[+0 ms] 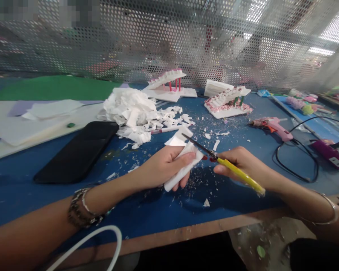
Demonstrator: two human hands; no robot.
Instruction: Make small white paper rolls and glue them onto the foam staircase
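My left hand (169, 163) grips a folded white strip of paper-like material (176, 178), thumb on top and fingers beneath. In my right hand (240, 162) is a pair of scissors with yellow handles (237, 175), seen nearly edge-on. Their dark blades point to the upper left and lie across the strip's far end; whether they are open is unclear. Just beyond my left hand lies another white piece (177, 139). A large heap of white scraps (130, 109) sits behind it, with a pen-like stick (166, 130) at its front.
A black phone-like slab (79, 154) lies left, near white sheets (39, 124) and a green sheet (53, 87). Two white models on posts (169, 81) (228, 103) stand at the back. A pink glue gun (277, 126) with a black cable lies right. Small clippings litter the blue tabletop (147, 214).
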